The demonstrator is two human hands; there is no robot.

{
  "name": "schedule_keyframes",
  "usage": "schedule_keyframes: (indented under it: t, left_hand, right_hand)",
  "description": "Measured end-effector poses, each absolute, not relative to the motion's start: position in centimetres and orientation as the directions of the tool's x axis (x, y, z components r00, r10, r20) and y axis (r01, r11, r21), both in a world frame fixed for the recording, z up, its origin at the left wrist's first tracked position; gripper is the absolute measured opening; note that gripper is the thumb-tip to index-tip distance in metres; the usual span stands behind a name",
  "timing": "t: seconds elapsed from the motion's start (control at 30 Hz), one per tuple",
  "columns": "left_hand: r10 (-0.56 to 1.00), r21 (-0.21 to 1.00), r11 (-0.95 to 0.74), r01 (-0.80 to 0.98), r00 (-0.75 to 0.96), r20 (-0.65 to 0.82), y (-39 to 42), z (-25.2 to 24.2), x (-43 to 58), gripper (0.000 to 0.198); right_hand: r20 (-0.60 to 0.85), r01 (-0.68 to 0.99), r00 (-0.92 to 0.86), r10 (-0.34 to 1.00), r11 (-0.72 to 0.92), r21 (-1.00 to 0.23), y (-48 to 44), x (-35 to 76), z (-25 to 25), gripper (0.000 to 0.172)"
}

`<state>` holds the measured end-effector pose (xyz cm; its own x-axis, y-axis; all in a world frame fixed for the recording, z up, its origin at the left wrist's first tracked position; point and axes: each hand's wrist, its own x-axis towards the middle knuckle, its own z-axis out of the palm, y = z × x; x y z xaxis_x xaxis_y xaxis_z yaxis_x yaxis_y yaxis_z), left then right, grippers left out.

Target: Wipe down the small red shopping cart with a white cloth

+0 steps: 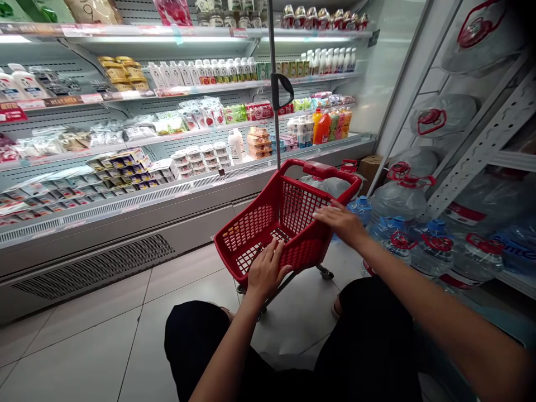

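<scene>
A small red wheeled shopping basket stands on the tiled floor in front of me, with nothing visible inside it. My left hand rests on its near rim, fingers curled over the edge. My right hand lies flat on the right rim with the fingers stretched out. A thin pole handle rises behind the basket. My knees in dark trousers show at the bottom.
An open chiller with packaged dairy, bottles and trays runs along the left and back. Large wrapped water jugs with red handles stand on the floor and on white racks at right. Bare floor tiles lie at lower left.
</scene>
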<state>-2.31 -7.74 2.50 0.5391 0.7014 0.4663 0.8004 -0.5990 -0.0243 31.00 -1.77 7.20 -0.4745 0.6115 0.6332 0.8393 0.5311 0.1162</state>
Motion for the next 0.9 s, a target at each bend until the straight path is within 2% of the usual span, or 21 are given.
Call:
schedule_keyframes:
  t: [0.1, 0.2, 0.27, 0.37, 0.5, 0.73, 0.9]
  left_hand:
    - [0.71, 0.004, -0.598, 0.802, 0.527, 0.467, -7.9, 2.4, -2.1, 0.068]
    - [0.732, 0.044, -0.58, 0.813, 0.496, 0.467, -7.9, 2.3, -1.6, 0.068]
    - [0.745, 0.068, -0.566, 0.821, 0.475, 0.468, -7.8, 2.3, -1.3, 0.069]
    - [0.753, 0.095, -0.566, 0.819, 0.467, 0.463, -7.8, 2.5, -1.0, 0.072]
    - [0.744, 0.103, -0.6, 0.794, 0.505, 0.437, -8.0, 2.8, -1.6, 0.073]
    - [0.796, 0.105, -0.549, 0.829, 0.481, 0.367, -8.4, 2.9, -6.4, 0.068]
    - [0.784, 0.076, -0.546, 0.834, 0.477, 0.396, -7.9, 2.4, -7.6, 0.069]
  right_hand:
    - [0.694, 0.906, -0.346, 0.632, 0.418, 0.071, 0.0, 35.1, 8.1, 0.047]
    - [0.726, 0.938, -0.255, 0.639, 0.344, 0.026, -0.3, 34.4, 7.1, 0.048]
    - [0.699, 0.924, -0.288, 0.654, 0.383, 0.022, -1.7, 31.5, 5.7, 0.053]
    - [0.611, 0.847, -0.426, 0.667, 0.531, 0.012, -4.0, 27.0, 3.9, 0.064]
    - [0.577, 0.783, -0.513, 0.636, 0.622, 0.011, -4.9, 27.3, 3.8, 0.066]
    - [0.709, 0.879, -0.3, 0.638, 0.474, -0.055, -0.8, 36.1, 6.3, 0.065]
    - [0.731, 0.887, -0.245, 0.636, 0.451, -0.095, 0.1, 31.2, 4.5, 0.067]
